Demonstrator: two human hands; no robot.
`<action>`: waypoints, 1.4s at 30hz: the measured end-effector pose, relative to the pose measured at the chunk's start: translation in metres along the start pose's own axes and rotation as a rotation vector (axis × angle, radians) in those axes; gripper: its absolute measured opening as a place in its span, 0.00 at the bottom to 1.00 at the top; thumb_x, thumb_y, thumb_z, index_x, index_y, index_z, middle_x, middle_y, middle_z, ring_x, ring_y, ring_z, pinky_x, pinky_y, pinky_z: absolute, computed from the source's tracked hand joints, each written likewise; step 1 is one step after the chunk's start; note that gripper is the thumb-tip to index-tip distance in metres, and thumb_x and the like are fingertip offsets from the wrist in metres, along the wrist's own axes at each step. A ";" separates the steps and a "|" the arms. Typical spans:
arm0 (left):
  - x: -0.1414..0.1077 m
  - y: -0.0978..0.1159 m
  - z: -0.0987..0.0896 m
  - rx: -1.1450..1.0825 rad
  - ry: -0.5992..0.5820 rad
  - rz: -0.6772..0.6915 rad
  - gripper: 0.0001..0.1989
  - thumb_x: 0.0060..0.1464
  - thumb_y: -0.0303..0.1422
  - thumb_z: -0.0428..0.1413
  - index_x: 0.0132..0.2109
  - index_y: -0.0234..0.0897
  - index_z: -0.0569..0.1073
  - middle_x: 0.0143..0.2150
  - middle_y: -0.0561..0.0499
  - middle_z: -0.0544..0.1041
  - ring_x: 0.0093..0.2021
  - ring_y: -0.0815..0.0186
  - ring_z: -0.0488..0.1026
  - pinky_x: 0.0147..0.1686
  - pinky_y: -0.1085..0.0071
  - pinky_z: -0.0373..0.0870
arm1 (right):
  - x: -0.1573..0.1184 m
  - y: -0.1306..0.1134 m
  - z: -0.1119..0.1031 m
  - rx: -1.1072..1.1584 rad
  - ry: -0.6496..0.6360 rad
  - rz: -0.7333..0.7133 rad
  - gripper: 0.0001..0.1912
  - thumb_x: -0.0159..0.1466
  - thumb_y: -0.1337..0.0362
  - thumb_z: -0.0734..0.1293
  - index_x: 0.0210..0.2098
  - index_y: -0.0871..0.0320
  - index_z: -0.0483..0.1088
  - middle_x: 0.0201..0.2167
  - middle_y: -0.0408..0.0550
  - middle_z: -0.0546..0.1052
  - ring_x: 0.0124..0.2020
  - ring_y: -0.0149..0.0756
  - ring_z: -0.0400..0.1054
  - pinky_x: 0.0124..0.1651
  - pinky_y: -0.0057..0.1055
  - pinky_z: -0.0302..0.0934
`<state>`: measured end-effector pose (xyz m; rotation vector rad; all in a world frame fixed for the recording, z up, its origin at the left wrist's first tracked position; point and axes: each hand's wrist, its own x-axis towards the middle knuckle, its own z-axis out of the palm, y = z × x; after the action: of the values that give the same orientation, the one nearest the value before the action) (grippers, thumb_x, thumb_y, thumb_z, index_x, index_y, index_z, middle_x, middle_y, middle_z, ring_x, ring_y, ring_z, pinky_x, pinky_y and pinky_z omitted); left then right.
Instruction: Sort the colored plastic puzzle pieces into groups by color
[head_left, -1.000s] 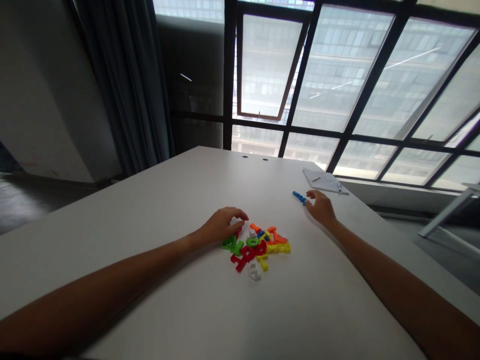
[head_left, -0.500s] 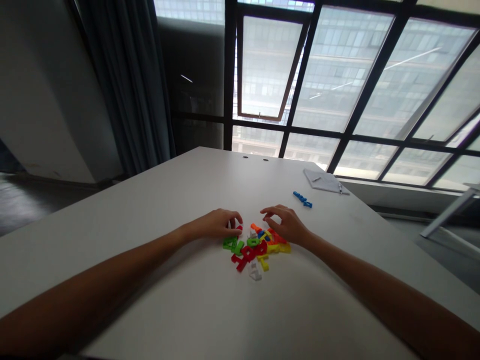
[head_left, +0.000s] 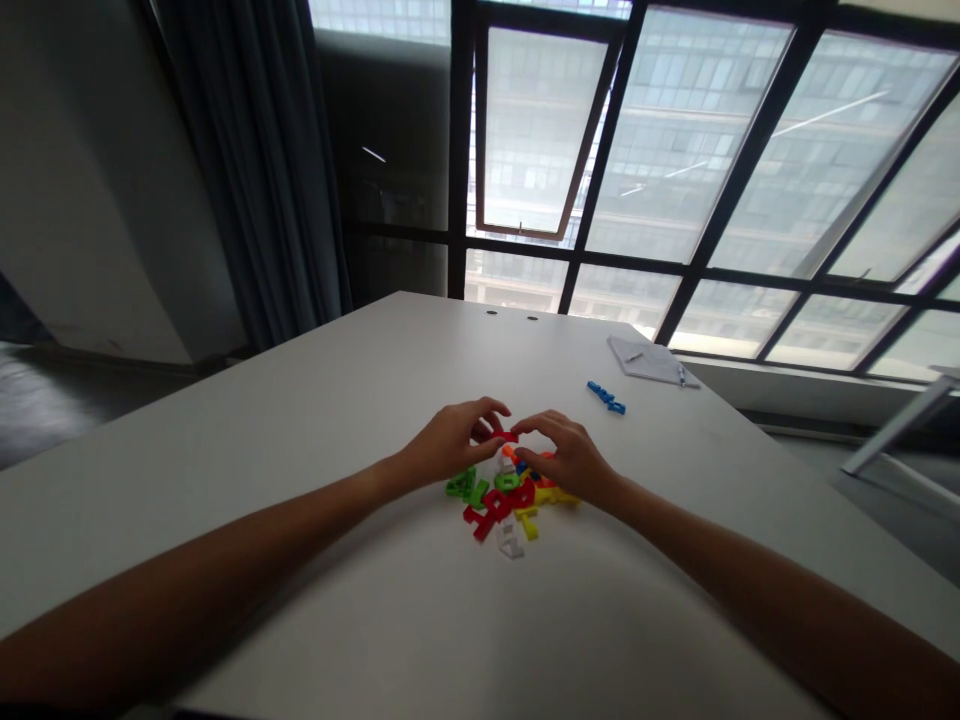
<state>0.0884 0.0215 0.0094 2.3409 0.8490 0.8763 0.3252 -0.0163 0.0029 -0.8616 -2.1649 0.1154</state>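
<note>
Left hand [head_left: 452, 442] clasping red plastic piece [head_left: 506, 436], right hand [head_left: 561, 455] curled beside it, above jumbled plastic letters [head_left: 504, 495].

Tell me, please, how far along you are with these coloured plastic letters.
Already apart: blue plastic letters lie away from the heap, near a white notepad. In hand: a red plastic letter sits between the left hand and right hand. Left: a heap of green, red, yellow, orange and white plastic letters on the white table.
</note>
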 end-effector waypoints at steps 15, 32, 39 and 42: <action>-0.006 -0.005 0.011 -0.241 0.120 0.143 0.25 0.58 0.39 0.65 0.59 0.40 0.69 0.49 0.46 0.79 0.47 0.61 0.79 0.50 0.61 0.79 | -0.003 -0.006 0.001 -0.029 0.207 -0.014 0.05 0.65 0.68 0.70 0.41 0.55 0.75 0.35 0.48 0.80 0.38 0.41 0.73 0.42 0.39 0.67; 0.026 -0.067 -0.009 0.258 0.132 -0.031 0.16 0.59 0.43 0.61 0.51 0.41 0.77 0.50 0.48 0.81 0.48 0.57 0.76 0.43 0.64 0.75 | -0.004 0.052 -0.009 -0.072 0.192 0.243 0.07 0.65 0.67 0.65 0.40 0.56 0.74 0.36 0.47 0.82 0.35 0.38 0.75 0.38 0.34 0.68; 0.090 -0.127 -0.006 0.448 0.066 -0.226 0.12 0.56 0.42 0.63 0.46 0.44 0.80 0.45 0.53 0.83 0.47 0.57 0.77 0.43 0.68 0.71 | -0.017 0.083 0.002 -0.061 0.115 0.399 0.08 0.62 0.67 0.65 0.38 0.56 0.77 0.33 0.47 0.83 0.33 0.37 0.76 0.38 0.33 0.68; 0.118 -0.138 -0.003 0.487 0.101 -0.293 0.12 0.57 0.41 0.63 0.47 0.45 0.80 0.46 0.52 0.83 0.47 0.57 0.77 0.43 0.67 0.70 | -0.019 0.084 0.005 -0.061 0.087 0.391 0.09 0.62 0.67 0.65 0.38 0.57 0.77 0.32 0.47 0.83 0.33 0.37 0.76 0.39 0.33 0.68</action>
<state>0.1050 0.1983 -0.0285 2.4840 1.5486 0.7256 0.3766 0.0372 -0.0417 -1.2932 -1.9054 0.2036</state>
